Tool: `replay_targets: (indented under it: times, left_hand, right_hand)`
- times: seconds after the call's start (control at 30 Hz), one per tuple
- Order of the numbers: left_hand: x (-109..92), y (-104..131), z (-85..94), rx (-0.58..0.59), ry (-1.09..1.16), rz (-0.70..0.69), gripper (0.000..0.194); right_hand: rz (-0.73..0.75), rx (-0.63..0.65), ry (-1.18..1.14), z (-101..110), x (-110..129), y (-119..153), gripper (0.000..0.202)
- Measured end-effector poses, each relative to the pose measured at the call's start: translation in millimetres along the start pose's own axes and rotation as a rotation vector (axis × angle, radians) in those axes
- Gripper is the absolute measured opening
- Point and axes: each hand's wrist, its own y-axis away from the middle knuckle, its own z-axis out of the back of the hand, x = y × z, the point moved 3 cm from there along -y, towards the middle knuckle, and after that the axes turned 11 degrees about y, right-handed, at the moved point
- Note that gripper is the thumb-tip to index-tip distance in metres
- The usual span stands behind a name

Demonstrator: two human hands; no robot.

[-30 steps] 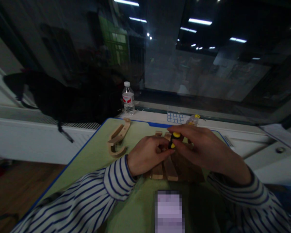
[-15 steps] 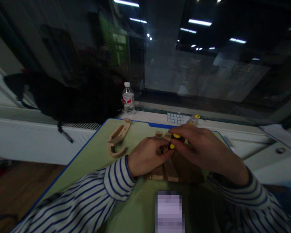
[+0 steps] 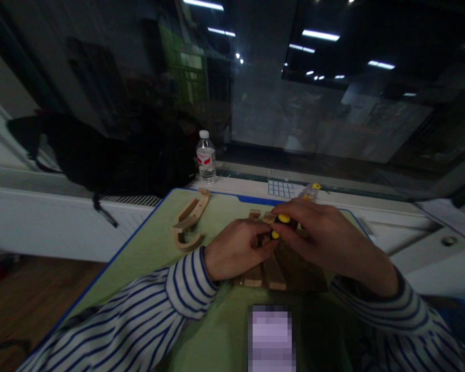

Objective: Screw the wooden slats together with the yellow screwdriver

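A short black-and-yellow handle, looking like a stubby screwdriver [image 3: 283, 219], is gripped by the closed fingers of my right hand [image 3: 325, 235]. My left hand [image 3: 236, 249] is closed in a pinch at the handle's lower end; what sits between its fingertips is hidden. Below both hands, wooden strips [image 3: 274, 274] lie side by side over a dark brown board [image 3: 304, 271]. Their middle part is covered by my fingers. To the left of my left hand rests a separate wooden piece with holes and a curved hook-like end [image 3: 191, 219].
The green tabletop [image 3: 139, 268] has a blue edge. A phone-shaped thing with a blurred-out screen [image 3: 272, 338] lies in front. On the sill behind stand a water bottle [image 3: 206, 160], a blue-gridded sheet [image 3: 281, 188] and a clear bag with a yellow part [image 3: 310, 191]. A black bag [image 3: 112, 160] lies left.
Both hands stay in nearly the same place on the handle. The whole view has shifted very slightly; nothing was let go.
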Motion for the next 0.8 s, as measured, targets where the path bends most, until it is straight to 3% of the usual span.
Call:
replay_targets:
  times: [0.37,0.63,0.8]
  left_hand:
    - [-1.9,0.1,1.2,0.01,-0.037,0.011,0.023]
    - [0.6,-0.3,3.1,-0.049,-0.083,0.045,0.028]
    - [-0.3,0.3,3.6,-0.045,-0.077,0.04,0.026]
  right_hand:
    - [-0.005,0.006,0.01,-1.1,-0.3,-0.4,0.023]
    - [0.011,-0.003,0.011,0.5,0.7,-1.2,0.025]
    - [0.006,-0.047,0.014,2.0,0.0,-0.2,0.041]
